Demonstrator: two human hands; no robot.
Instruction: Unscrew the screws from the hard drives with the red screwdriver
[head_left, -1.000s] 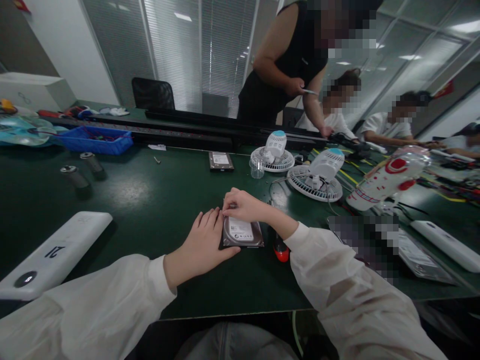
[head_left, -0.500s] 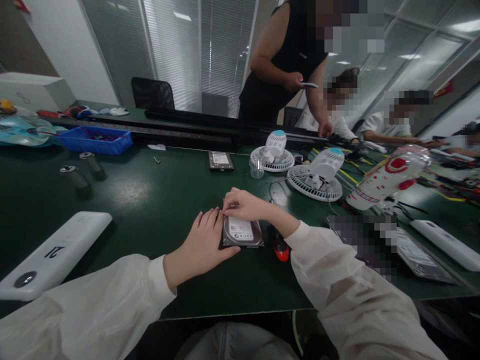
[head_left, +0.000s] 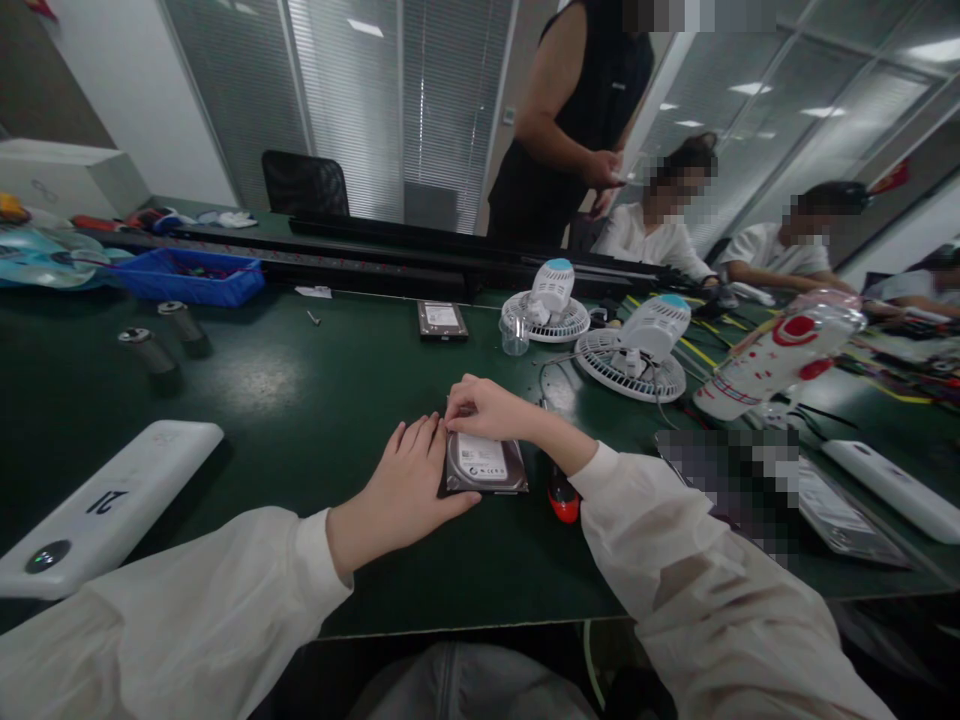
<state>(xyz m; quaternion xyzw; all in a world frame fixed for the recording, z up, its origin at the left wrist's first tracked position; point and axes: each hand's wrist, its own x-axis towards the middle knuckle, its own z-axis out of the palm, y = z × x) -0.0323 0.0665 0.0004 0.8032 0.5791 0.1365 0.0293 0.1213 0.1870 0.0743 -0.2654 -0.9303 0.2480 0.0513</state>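
Note:
A silver hard drive (head_left: 487,465) with a white label lies flat on the green table in front of me. My left hand (head_left: 409,475) rests along its left side, fingers stretched out and thumb reaching across the near edge. Over the drive's far left corner is my right hand (head_left: 480,408), its fingertips pinched together and pointing down. Whatever sits between those fingertips is too small or hidden to make out. Beneath the right forearm lies a screwdriver (head_left: 562,497) with a black and red handle, partly covered by the wrist.
Another hard drive (head_left: 441,320) lies farther back, beside a clear cup (head_left: 514,335) and two white fans (head_left: 630,365). A blue tray (head_left: 191,278), metal cylinders (head_left: 148,350) and a white power bank (head_left: 112,510) are to the left. Right stands a patterned bottle (head_left: 776,360); people are across the table.
Both my hands and the hard drive stay in nearly the same place. Across the table, the standing person has straightened up and drawn one hand back from the table.

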